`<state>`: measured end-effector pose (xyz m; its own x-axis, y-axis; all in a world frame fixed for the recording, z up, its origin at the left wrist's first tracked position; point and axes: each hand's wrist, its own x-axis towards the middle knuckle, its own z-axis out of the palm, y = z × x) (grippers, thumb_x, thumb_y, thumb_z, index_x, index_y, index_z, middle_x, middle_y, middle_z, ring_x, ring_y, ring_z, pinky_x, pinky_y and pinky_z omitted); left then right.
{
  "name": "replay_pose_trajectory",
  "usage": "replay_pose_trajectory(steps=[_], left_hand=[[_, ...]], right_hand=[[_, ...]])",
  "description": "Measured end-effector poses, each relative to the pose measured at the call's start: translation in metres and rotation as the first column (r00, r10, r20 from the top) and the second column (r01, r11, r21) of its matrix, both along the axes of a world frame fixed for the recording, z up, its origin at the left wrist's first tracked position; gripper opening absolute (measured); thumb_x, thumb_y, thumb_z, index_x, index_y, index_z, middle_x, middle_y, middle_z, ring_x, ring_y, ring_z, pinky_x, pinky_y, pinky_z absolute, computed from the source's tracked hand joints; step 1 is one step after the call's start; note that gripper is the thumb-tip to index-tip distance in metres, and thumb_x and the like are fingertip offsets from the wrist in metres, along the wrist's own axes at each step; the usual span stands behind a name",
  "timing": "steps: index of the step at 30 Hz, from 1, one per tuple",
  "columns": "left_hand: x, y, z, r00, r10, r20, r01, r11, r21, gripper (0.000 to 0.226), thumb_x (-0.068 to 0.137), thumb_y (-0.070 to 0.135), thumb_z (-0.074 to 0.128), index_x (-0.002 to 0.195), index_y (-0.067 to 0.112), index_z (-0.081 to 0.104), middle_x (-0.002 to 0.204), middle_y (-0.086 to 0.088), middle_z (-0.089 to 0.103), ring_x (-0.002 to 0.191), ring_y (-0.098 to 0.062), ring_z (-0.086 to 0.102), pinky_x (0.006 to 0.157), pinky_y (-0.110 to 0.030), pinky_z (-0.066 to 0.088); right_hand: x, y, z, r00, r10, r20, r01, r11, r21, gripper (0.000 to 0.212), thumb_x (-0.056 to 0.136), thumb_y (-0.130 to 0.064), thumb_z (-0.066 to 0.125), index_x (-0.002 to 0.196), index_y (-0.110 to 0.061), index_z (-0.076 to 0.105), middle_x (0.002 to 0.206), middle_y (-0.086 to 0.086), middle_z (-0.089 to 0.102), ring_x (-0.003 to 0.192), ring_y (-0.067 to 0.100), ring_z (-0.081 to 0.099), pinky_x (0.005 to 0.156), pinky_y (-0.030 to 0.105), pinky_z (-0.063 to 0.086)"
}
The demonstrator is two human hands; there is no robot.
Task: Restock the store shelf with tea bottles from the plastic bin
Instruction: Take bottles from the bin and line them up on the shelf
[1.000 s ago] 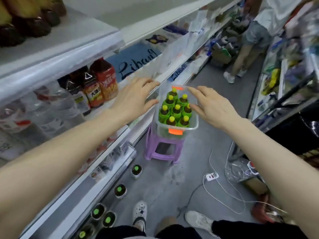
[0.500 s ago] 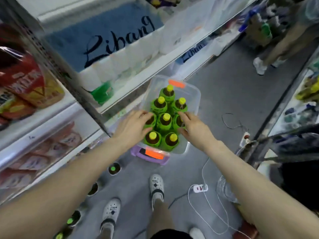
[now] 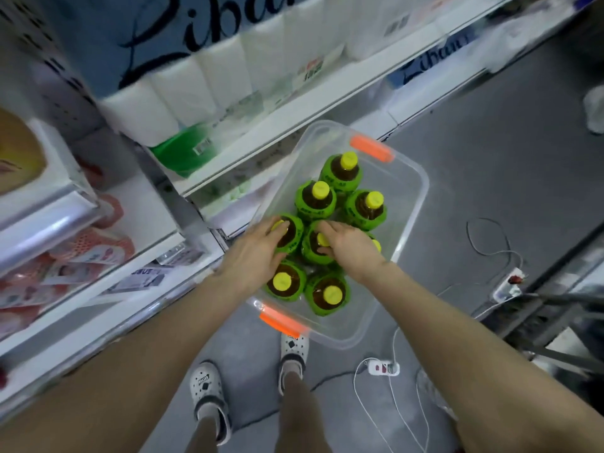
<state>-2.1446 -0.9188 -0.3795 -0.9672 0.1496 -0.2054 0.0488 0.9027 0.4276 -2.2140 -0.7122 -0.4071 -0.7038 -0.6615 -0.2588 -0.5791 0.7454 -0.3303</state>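
Inside the clear plastic bin (image 3: 407, 204), the left hand (image 3: 253, 256) grips one tea bottle (image 3: 289, 235). The right hand (image 3: 348, 248) grips the neighbouring bottle (image 3: 313, 253).

Grey floor (image 3: 490, 178), power strip (image 3: 383, 367), white cables (image 3: 397, 407)

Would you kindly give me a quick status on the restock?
Left hand and right hand each on a bottle top in the plastic bin. Eight tea bottles showing, none lifted. Nothing blocking.
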Motion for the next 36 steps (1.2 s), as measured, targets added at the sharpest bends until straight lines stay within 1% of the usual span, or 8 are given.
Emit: replay_pose_trajectory(steps=[3, 9, 13, 20, 26, 30, 34, 36], left_hand=[[-0.003, 0.001, 0.006, 1.0, -0.002, 0.014, 0.002, 1.0, 0.009, 0.066, 0.082, 0.02, 0.075, 0.141, 0.005, 0.049, 0.142, -0.016, 0.05, 0.131, -0.036, 0.047, 0.109, -0.04, 0.038], [-0.002, 0.011, 0.022, 0.992, -0.059, 0.111, 0.048, 0.994, 0.097, 0.086, 0.081, 0.038, 0.076, 0.151, 0.011, 0.033, 0.154, -0.012, 0.036, 0.142, -0.03, 0.033, 0.118, -0.036, 0.025], [-0.01, 0.031, 0.044, 0.967, 0.121, 0.225, -0.181, 0.945, 0.271, 0.105, 0.07, 0.047, 0.082, 0.153, 0.018, 0.025, 0.149, -0.006, 0.043, 0.134, -0.024, 0.043, 0.108, -0.037, 0.038], [-0.032, 0.023, 0.064, 0.932, -0.028, 0.361, -0.208, 0.777, 0.595, 0.118, 0.056, 0.036, 0.094, 0.151, 0.023, 0.026, 0.136, 0.014, 0.054, 0.125, -0.003, 0.051, 0.11, -0.027, 0.039], [-0.021, 0.031, 0.073, 0.942, 0.269, 0.202, -0.33, 0.853, 0.404, 0.103, 0.052, 0.052, 0.088, 0.136, 0.021, 0.037, 0.122, 0.005, 0.054, 0.106, -0.009, 0.051, 0.086, -0.027, 0.041], [-0.014, 0.021, 0.067, 0.893, 0.373, 0.25, -0.445, 0.81, 0.382, 0.087, 0.059, 0.044, 0.09, 0.129, 0.022, 0.043, 0.108, 0.009, 0.058, 0.097, -0.013, 0.056, 0.079, -0.026, 0.042], [-0.001, 0.005, 0.063, 0.827, 0.433, 0.359, -0.559, 0.704, 0.439, 0.088, 0.047, 0.057, 0.088, 0.119, 0.034, 0.043, 0.109, 0.01, 0.063, 0.099, -0.012, 0.063, 0.087, -0.03, 0.05], [0.002, 0.001, 0.065, 0.807, 0.441, 0.393, -0.587, 0.674, 0.449, 0.088, 0.047, 0.056, 0.089, 0.119, 0.033, 0.044, 0.109, 0.012, 0.064, 0.096, -0.006, 0.063, 0.087, -0.03, 0.051]], right_hand=[[-0.002, 0.006, 0.009, 0.995, 0.061, -0.08, -0.06, 0.998, 0.014, 0.038, 0.074, -0.02, 0.083, 0.1, -0.002, 0.061, 0.081, 0.014, 0.064, 0.065, 0.034, 0.065, 0.045, 0.034, 0.046], [-0.013, 0.006, 0.068, 0.968, 0.102, -0.231, -0.112, 0.993, -0.032, 0.038, 0.075, -0.03, 0.082, 0.093, -0.003, 0.062, 0.073, 0.011, 0.063, 0.059, 0.031, 0.062, 0.043, 0.032, 0.045], [-0.029, 0.01, 0.132, 0.958, 0.028, -0.286, -0.065, 0.991, -0.121, 0.038, 0.089, -0.041, 0.064, 0.101, -0.004, 0.06, 0.082, 0.012, 0.065, 0.07, 0.035, 0.063, 0.05, 0.035, 0.043], [-0.053, 0.019, 0.194, 1.0, -0.024, -0.019, 0.017, 0.953, -0.303, 0.037, 0.093, -0.044, 0.055, 0.105, -0.01, 0.059, 0.1, 0.013, 0.067, 0.091, 0.031, 0.063, 0.073, 0.038, 0.046], [-0.05, 0.001, 0.16, 0.943, -0.328, -0.045, 0.305, 0.914, -0.268, 0.05, 0.088, -0.059, 0.046, 0.096, -0.011, 0.06, 0.084, 0.006, 0.062, 0.081, 0.029, 0.058, 0.067, 0.032, 0.035], [-0.051, 0.005, 0.136, 0.865, -0.35, 0.36, 0.47, 0.817, -0.334, 0.031, 0.098, -0.046, 0.049, 0.111, -0.019, 0.058, 0.099, 0.002, 0.067, 0.092, 0.022, 0.063, 0.084, 0.037, 0.05], [-0.042, 0.042, 0.081, 0.926, -0.16, 0.343, 0.149, 0.987, 0.058, 0.056, 0.088, -0.001, 0.053, 0.141, -0.013, 0.041, 0.141, 0.013, 0.047, 0.126, 0.033, 0.048, 0.099, 0.031, 0.037], [-0.037, 0.051, 0.052, 0.951, -0.038, 0.307, -0.041, 0.968, 0.246, 0.071, 0.084, 0.004, 0.056, 0.148, -0.016, 0.033, 0.15, 0.012, 0.036, 0.13, 0.035, 0.045, 0.102, 0.038, 0.039]])
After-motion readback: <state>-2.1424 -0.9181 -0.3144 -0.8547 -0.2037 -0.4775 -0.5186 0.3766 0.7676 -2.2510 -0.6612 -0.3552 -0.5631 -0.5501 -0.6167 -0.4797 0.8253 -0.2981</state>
